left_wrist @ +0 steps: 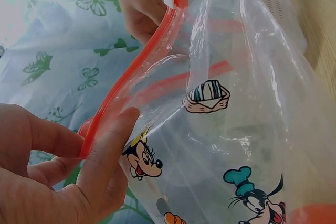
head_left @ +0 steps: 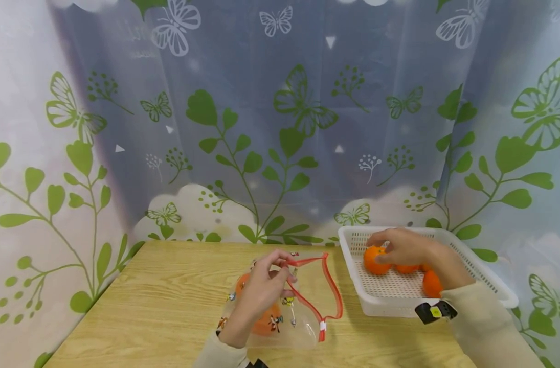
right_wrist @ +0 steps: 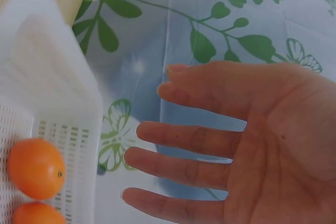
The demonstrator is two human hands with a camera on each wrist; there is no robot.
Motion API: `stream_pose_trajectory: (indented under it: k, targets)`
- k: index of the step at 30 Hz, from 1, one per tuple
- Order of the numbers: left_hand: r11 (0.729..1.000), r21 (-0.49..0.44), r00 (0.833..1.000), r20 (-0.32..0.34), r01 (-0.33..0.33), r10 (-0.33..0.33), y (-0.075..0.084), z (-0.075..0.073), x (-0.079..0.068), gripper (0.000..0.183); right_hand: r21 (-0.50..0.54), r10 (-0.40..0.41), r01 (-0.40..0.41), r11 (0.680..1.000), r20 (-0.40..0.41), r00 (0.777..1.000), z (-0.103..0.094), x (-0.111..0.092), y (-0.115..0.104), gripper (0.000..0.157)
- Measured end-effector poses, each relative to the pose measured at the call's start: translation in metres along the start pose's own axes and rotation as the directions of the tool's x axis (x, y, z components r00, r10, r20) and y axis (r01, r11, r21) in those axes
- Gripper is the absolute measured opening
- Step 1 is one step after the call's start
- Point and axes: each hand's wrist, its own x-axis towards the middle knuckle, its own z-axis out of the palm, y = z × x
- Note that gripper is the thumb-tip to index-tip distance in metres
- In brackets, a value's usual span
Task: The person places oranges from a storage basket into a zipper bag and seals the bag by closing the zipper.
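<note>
A see-through zip bag (head_left: 303, 335) with a red zip edge and cartoon prints lies on the table, its mouth gaping toward the right. Orange fruit (head_left: 267, 327) shows through its film. My left hand (head_left: 261, 286) pinches the red edge between thumb and fingers, seen closely in the left wrist view at the zip strip (left_wrist: 118, 87). Over the white basket, my right hand (head_left: 410, 250) hovers by an orange (head_left: 375, 261). In the right wrist view its fingers (right_wrist: 184, 166) are spread and fairly straight, with nothing held; several oranges (right_wrist: 37, 169) sit in the basket below.
The white plastic basket (head_left: 390, 309) with slotted sides stands at the right of the wooden table (head_left: 137, 306), close to the bag. Behind the table hangs a curtain (head_left: 270, 153) printed with leaves and butterflies. A dark wrist device (head_left: 433, 311) is on the right wrist.
</note>
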Motion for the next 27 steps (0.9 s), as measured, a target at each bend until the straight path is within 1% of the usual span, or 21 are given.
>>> stream_pose_trajectory:
  k: [4, 6, 10, 13, 15, 17, 19, 23, 25, 27]
  targets:
    - [1.000, 0.003, 1.000, -0.005, -0.001, 0.001, -0.001, 0.001, 0.000, 0.022, -0.023, 0.006, -0.006, 1.000, 0.014, 1.000, -0.002, 0.001, 0.007, 0.034]
    - [1.000, 0.006, 1.000, -0.004, -0.004, 0.004, -0.001, 0.001, 0.000, 0.022, -0.040, 0.005, -0.004, 0.999, 0.020, 1.000, -0.004, 0.002, 0.011, 0.034]
    - [1.000, 0.009, 1.000, -0.005, 0.004, -0.004, -0.001, 0.001, 0.000, 0.023, -0.073, 0.031, -0.028, 0.997, 0.043, 0.999, -0.008, 0.001, 0.017, 0.037]
    - [1.000, 0.013, 1.000, -0.008, 0.015, -0.015, -0.001, 0.001, 0.001, 0.023, -0.070, 0.073, -0.068, 0.995, 0.061, 0.996, -0.009, 0.001, 0.022, 0.040]
    - [1.000, 0.014, 1.000, -0.008, 0.017, -0.017, -0.001, 0.001, 0.001, 0.024, -0.069, 0.086, -0.081, 0.994, 0.074, 0.994, -0.010, 0.000, 0.026, 0.040]
    - [1.000, 0.014, 1.000, -0.006, 0.015, -0.015, -0.001, 0.001, 0.001, 0.024, -0.061, 0.125, -0.120, 0.991, 0.088, 0.988, -0.011, -0.001, 0.029, 0.041]
    - [1.000, 0.013, 1.000, -0.004, 0.016, -0.016, -0.002, 0.000, 0.001, 0.024, -0.067, 0.143, -0.136, 0.988, 0.103, 0.984, -0.013, -0.001, 0.032, 0.040]
    - [1.000, 0.006, 1.000, -0.001, 0.017, -0.017, -0.002, 0.000, 0.001, 0.024, -0.085, 0.145, -0.135, 0.987, 0.119, 0.982, -0.017, -0.003, 0.038, 0.039]
    - [1.000, -0.002, 1.000, 0.001, 0.014, -0.014, -0.001, 0.000, 0.001, 0.024, -0.097, 0.129, -0.118, 0.988, 0.122, 0.984, -0.019, -0.003, 0.041, 0.036]
    - [1.000, -0.009, 1.000, 0.004, 0.007, -0.007, -0.001, 0.000, 0.000, 0.024, -0.084, 0.141, -0.131, 0.988, 0.132, 0.981, -0.020, -0.003, 0.044, 0.036]
